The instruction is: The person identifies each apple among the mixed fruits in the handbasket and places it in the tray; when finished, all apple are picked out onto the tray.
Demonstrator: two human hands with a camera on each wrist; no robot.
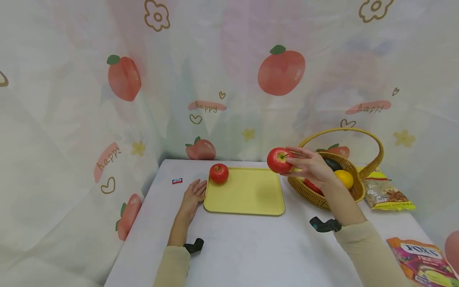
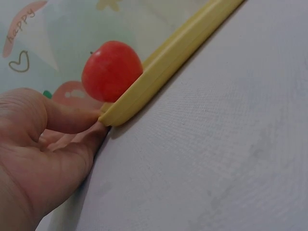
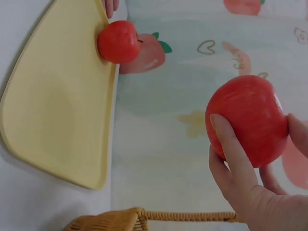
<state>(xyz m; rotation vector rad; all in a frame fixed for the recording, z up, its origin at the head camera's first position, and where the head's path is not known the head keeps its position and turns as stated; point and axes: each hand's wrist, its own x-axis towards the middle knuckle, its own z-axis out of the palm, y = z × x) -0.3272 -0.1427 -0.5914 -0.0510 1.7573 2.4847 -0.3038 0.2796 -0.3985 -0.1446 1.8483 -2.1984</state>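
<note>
My right hand point(image 1: 311, 166) holds a red apple point(image 1: 279, 160) in the air, between the yellow tray and the wicker basket. Fingers and thumb lie around its sides in the right wrist view, and its stem shows in the head view. At the left edge of the yellow tray point(image 1: 247, 195), my left hand point(image 1: 193, 196) pinches the rim, thumb above and fingers against the outside, as the left wrist view point(image 2: 53, 139) shows. A second red apple point(image 1: 219, 173) sits on the tray in its far left corner, close to those fingers.
A wicker basket point(image 1: 305, 191) with a tall handle stands right of the tray, holding a yellow lemon-like fruit point(image 1: 344, 179), a dark green fruit point(image 1: 332, 164) and something red. Beyond it lie a snack bag point(image 1: 387, 193) and a Fox's pouch point(image 1: 423, 261). A small wrapper point(image 1: 177, 181) is at left.
</note>
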